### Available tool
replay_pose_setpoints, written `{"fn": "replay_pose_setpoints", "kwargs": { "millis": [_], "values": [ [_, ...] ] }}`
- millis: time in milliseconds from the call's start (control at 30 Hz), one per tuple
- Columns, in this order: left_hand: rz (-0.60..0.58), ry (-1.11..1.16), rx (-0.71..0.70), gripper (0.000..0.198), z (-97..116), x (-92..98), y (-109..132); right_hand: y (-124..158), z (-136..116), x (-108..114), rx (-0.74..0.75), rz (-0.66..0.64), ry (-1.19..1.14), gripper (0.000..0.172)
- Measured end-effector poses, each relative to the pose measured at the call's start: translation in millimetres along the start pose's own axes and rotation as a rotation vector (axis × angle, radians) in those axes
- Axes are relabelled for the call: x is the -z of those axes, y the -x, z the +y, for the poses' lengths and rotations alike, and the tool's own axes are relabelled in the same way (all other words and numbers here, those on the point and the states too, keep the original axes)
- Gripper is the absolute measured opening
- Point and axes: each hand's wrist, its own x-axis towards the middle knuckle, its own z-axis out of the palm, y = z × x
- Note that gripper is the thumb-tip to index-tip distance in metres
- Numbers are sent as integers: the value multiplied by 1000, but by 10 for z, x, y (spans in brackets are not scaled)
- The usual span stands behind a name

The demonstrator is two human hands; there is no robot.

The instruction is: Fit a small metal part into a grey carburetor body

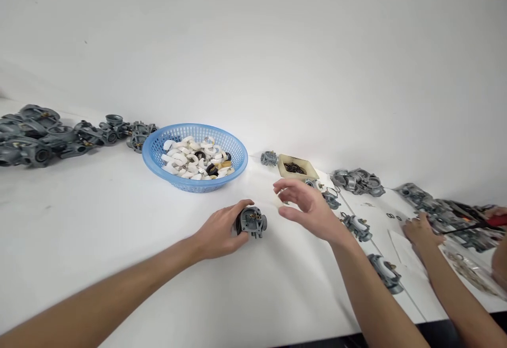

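White desk [99, 232] runs beneath a pale wall; left hand [219, 232] has its grip clamped on a small grey metal carburettor body [252, 222] at centre; right hand [307, 208], grip apart, hovers at its three o'clock; blue plastic basket [158, 150] of white curved pieces sits at eleven o'clock.

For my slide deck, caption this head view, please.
Left hand grips a grey carburetor body on the white table; right hand hovers open beside it.

Bare tabletop [99, 232] lies open; blue basket [195, 156] (full) blocks behind.
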Motion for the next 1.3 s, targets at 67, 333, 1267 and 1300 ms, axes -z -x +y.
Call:
{"fn": "replay_pose_setpoints", "kwargs": {
  "millis": [67,333,1267,1300],
  "values": [
    [-2,7,-1,60,17,8,-3,18,36,-64,25,-21,228,37],
    [7,5,7,59,9,-15,-6,-27,9,-373,-39,-7,479,19],
    [103,13,-7,33,9,-36,-10,-787,615,698,-470,-342,895,32],
    [101,10,-7,33,13,-35,-8,-835,700,678,-493,-382,918,32]
  ]
}}
